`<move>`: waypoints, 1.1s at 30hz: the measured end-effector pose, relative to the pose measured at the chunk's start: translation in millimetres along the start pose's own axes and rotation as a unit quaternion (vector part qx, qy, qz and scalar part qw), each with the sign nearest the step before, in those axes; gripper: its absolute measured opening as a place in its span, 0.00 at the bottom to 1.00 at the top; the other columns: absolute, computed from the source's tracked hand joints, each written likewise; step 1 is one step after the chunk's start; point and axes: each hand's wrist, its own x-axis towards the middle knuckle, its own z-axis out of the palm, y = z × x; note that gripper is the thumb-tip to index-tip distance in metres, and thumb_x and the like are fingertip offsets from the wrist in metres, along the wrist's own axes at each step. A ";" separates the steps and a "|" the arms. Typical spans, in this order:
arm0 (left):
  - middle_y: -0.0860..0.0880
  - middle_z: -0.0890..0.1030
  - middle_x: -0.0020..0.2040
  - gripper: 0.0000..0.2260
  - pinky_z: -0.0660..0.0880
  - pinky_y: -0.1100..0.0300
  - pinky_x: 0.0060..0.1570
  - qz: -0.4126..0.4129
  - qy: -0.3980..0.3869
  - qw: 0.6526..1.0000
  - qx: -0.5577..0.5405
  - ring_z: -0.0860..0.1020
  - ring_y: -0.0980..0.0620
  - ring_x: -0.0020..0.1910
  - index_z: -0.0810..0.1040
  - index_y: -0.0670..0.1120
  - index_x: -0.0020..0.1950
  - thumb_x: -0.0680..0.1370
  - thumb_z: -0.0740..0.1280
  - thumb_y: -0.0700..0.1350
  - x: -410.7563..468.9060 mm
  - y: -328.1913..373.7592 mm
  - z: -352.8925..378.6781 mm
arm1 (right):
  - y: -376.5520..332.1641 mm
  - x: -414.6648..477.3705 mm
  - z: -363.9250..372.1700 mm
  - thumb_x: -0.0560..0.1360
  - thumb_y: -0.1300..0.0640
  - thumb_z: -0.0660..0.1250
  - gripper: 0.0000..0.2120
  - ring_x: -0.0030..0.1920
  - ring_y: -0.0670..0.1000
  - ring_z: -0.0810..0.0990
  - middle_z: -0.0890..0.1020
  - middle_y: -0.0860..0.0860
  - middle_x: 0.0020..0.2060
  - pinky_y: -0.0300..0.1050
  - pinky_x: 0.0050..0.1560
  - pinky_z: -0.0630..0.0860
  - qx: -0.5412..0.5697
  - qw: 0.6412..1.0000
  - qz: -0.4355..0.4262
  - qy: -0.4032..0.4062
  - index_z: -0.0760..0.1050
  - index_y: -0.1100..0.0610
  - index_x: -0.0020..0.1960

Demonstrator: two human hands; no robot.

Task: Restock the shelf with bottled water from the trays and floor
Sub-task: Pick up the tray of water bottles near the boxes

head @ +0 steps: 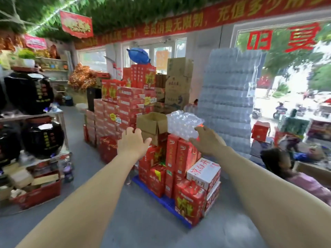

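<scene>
Right hand (208, 142) — red cartons (179, 158) — water stack (227, 97)

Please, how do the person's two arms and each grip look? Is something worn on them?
The left arm and right arm are bare as far as the picture shows, with no sleeve in view. The left grip and right grip are ungloved hands. No watch, ring, bracelet or marking shows on either.

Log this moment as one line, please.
shrink-wrapped water pack: on red cartons | left hand: open, outstretched | right hand: open, at pack edge
</scene>
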 end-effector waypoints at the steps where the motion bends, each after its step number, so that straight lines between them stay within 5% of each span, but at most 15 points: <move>1: 0.43 0.66 0.73 0.27 0.70 0.44 0.65 0.009 -0.007 1.000 0.000 0.65 0.41 0.71 0.68 0.46 0.73 0.81 0.59 0.62 19.6 1.7 8.9 | 8.0 17.4 5.6 0.80 0.38 0.60 0.31 0.70 0.62 0.72 0.69 0.57 0.73 0.61 0.65 0.74 0.002 1.000 0.015 -0.001 0.63 0.53 0.77; 4: 0.43 0.67 0.72 0.27 0.71 0.44 0.65 0.031 -0.022 0.999 -0.012 0.66 0.41 0.71 0.68 0.45 0.73 0.81 0.58 0.62 87.1 0.9 33.4 | 25.3 75.9 23.0 0.76 0.32 0.56 0.35 0.71 0.60 0.72 0.70 0.55 0.74 0.60 0.66 0.74 0.009 0.999 0.044 -0.001 0.64 0.51 0.77; 17: 0.40 0.68 0.71 0.30 0.68 0.44 0.66 0.052 -0.103 0.992 -0.054 0.66 0.39 0.71 0.68 0.43 0.73 0.82 0.51 0.63 366.9 15.5 138.9 | 27.2 303.0 85.3 0.81 0.36 0.57 0.33 0.70 0.61 0.73 0.70 0.58 0.75 0.57 0.66 0.72 0.034 0.990 0.138 0.001 0.61 0.53 0.79; 26: 0.38 0.66 0.73 0.31 0.67 0.45 0.68 0.042 -0.144 0.986 -0.076 0.67 0.38 0.72 0.66 0.41 0.75 0.82 0.51 0.63 531.3 62.5 250.6 | 106.5 468.5 138.0 0.82 0.36 0.55 0.32 0.70 0.61 0.73 0.70 0.58 0.75 0.56 0.66 0.72 0.042 0.984 0.172 -0.008 0.62 0.54 0.79; 33: 0.36 0.69 0.71 0.31 0.68 0.49 0.67 0.025 -0.186 0.978 -0.086 0.69 0.38 0.70 0.67 0.40 0.74 0.83 0.51 0.63 651.5 89.1 331.0 | 175.2 594.0 184.1 0.83 0.39 0.53 0.29 0.68 0.60 0.74 0.75 0.60 0.70 0.52 0.64 0.70 0.065 0.971 0.225 -0.055 0.72 0.59 0.72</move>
